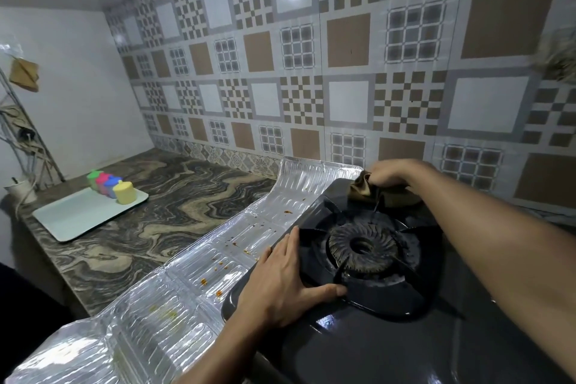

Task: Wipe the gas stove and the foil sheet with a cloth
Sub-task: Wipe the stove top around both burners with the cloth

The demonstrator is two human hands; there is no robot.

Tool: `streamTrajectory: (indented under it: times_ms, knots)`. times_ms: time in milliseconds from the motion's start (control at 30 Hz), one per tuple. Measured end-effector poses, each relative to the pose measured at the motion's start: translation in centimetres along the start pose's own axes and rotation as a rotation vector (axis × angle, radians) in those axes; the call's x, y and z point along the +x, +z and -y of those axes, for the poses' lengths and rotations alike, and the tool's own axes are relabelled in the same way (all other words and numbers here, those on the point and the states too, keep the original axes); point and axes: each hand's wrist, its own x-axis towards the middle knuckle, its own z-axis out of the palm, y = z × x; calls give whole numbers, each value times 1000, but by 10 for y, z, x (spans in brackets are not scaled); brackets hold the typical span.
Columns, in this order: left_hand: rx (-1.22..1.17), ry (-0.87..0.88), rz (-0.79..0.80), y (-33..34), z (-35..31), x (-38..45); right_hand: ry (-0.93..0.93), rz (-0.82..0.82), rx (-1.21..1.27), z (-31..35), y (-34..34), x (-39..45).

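The black gas stove (367, 340) fills the lower right, with a round burner (363, 246) under a black pan support. My right hand (394, 173) presses a brown cloth (364, 190) onto the stove's far left corner. My left hand (283, 284) lies flat on the stove's left edge, fingers spread, thumb against the pan support. A shiny embossed foil sheet (174, 299) lies under and left of the stove, dotted with orange-brown food specks.
The marbled counter (149, 212) stretches left of the foil. A white tray (78, 218) at the far left carries several coloured plastic containers (109, 187). A patterned tiled wall (343, 87) rises right behind the stove. A metal rack (18, 134) stands at the far left.
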Motion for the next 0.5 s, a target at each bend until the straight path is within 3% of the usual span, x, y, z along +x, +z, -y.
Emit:
streamTrajectory:
  times_ms: [100, 233, 300, 500]
  knots:
    - [1, -9, 8, 2, 2, 2, -5, -91, -7, 8, -6, 3]
    - [3, -13, 6, 3, 4, 3, -7, -379, 50, 12, -12, 15]
    - [4, -14, 6, 3, 4, 3, -12, -448, 77, 12, -7, 24]
    - [-7, -12, -24, 5, 6, 4, -36, -121, -162, 42, 23, 36]
